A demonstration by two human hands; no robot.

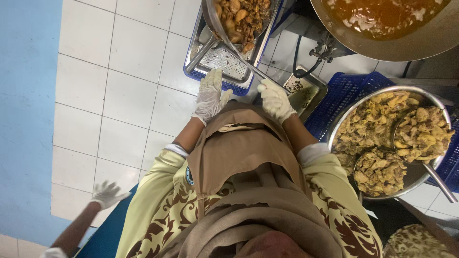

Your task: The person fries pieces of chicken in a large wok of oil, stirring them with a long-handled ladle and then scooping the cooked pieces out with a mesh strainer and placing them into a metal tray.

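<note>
My left hand (210,95), in a white glove, hovers with fingers spread just below a steel tray (201,45) that has a perforated rack in it. My right hand (276,99), also gloved, is closed on the end of a long metal handle (248,64). The handle leads up to a round steel skimmer (241,16) filled with browned fried pieces, held over the tray.
A wide wok of orange liquid (382,19) is at top right. A big steel bowl (382,91) of yellow seasoned chicken pieces with a ladle (423,134) sits on a blue crate (344,91). Another person's gloved hand (107,193) is at lower left over the white tiled floor (124,71).
</note>
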